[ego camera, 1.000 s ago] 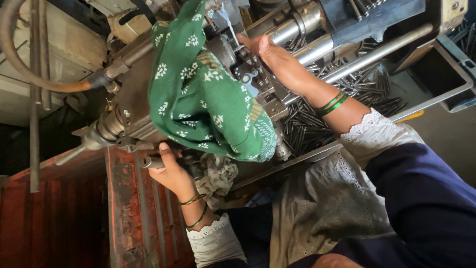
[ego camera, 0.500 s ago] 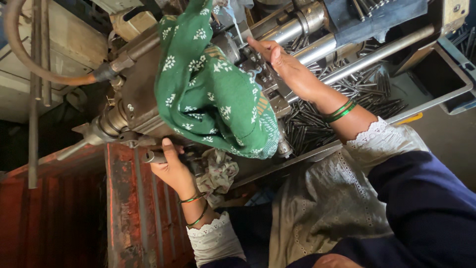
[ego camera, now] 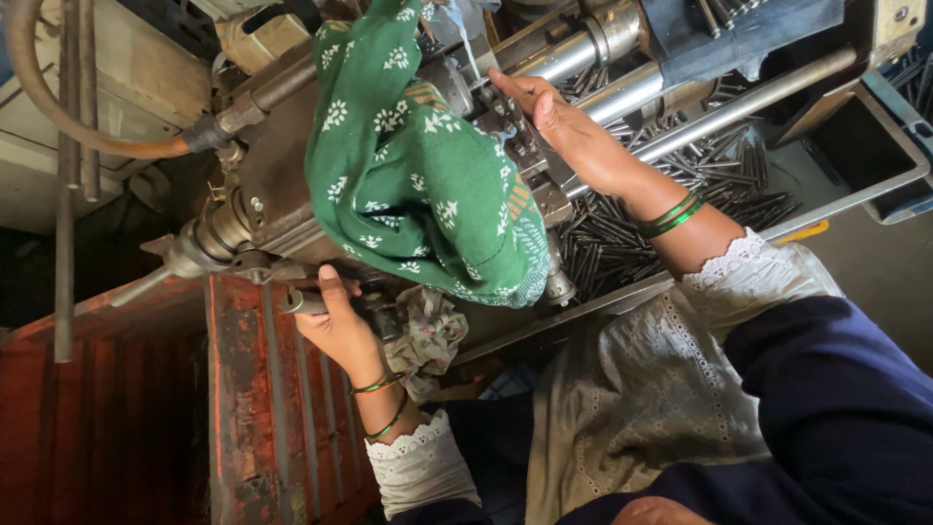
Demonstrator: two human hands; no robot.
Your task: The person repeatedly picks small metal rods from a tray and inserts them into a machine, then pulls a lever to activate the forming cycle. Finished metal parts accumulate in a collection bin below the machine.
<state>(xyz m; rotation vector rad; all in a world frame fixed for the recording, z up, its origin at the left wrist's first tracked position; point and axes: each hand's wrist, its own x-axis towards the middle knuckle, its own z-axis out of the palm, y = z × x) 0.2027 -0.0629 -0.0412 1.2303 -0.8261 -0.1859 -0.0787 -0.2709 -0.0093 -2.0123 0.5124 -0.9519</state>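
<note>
rust-red sheet metal (ego camera: pixel 243 408) fills the lower left corner, and your left hand (ego camera: pixel 335 326) sits at its upper edge, fingers curled tight around a short metal lever handle (ego camera: pixel 301 303) under the machine body (ego camera: pixel 272 194). little room there: the crumpled rag (ego camera: pixel 428 335) lies just beside your wrist, and the machine's underside is right above your knuckles. your right hand (ego camera: pixel 559 122) reaches across the tray rim to the machine's middle, fingers stretched long and nearly straight, tips touching the dark metal fittings (ego camera: pixel 501 112) beside the green patterned cloth (ego camera: pixel 418 185); whether they pinch anything you cannot tell. that cloth drapes over the machine and hangs down to the tray's (ego camera: pixel 855 199) near edge. dark metal pins (ego camera: pixel 622 243) crowd the tray under your right forearm, and two bright steel bars (ego camera: pixel 622 92) run close above your hand.
</note>
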